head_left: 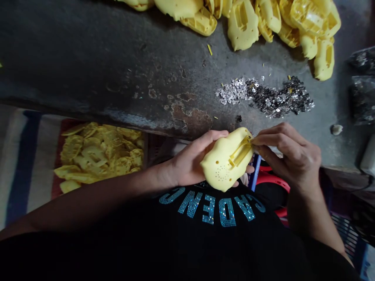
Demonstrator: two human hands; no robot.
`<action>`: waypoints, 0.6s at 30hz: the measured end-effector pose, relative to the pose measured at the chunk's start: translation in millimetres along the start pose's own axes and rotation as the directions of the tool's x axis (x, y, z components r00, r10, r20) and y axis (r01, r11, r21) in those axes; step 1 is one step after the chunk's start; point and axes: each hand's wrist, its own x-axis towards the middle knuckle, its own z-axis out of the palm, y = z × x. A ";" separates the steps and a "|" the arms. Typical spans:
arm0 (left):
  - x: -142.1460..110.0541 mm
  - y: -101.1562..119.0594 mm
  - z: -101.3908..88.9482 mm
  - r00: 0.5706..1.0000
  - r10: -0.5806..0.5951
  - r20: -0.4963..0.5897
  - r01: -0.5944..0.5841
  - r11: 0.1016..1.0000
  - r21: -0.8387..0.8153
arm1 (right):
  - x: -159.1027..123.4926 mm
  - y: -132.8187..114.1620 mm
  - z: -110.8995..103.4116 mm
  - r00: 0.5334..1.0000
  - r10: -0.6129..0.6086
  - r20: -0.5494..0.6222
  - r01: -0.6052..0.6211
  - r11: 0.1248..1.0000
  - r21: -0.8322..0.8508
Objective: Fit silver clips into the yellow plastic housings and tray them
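My left hand (195, 158) is wrapped round a yellow plastic shell (218, 156), thumb along its upper edge and fingertips showing at its far side. The shell has an oblong slot like a battery compartment, a cluster of small holes and a scalloped edge. At the slot's upper right end, my right hand (288, 154) has its thumb and fingers pinched together, touching the shell. A small dark piece shows by those fingertips; what they hold is mostly hidden. Beyond the hands, small metal plates (272, 97), some silvery and some dark, lie in a loose heap on the dark worktable (96, 70).
More yellow shells (243, 25) are piled along the table's far side. A red crate (58, 183) at lower left holds many yellow parts. Bags of dark pieces (363, 97) lie at the right edge, near a small whitish lump (336, 129). Something red (274, 181) sits below my right hand.
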 end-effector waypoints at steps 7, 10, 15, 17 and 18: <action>1.9 -0.9 -2.7 0.999 0.021 0.031 -0.019 0.999 -0.050 | -1.8 -3.2 4.2 0.994 0.047 -0.093 -0.045 0.999 0.032; 1.7 -1.7 -4.6 0.999 0.028 0.021 -0.026 0.996 -0.087 | -5.4 -7.0 8.1 0.993 0.037 -0.110 -0.045 0.997 -0.070; 1.6 -4.0 -9.3 0.997 0.069 0.044 -0.062 0.987 -0.151 | -7.3 -14.9 15.4 0.987 -0.028 -0.158 -0.010 0.973 -0.231; 1.0 -4.9 -9.6 0.996 0.076 0.050 -0.067 0.986 -0.155 | -5.8 -16.3 16.5 0.985 -0.025 -0.171 -0.015 0.973 -0.229; 0.5 -5.3 -9.5 0.995 0.079 0.053 -0.070 0.986 -0.151 | -5.0 -16.7 16.6 0.985 -0.022 -0.172 -0.018 0.974 -0.224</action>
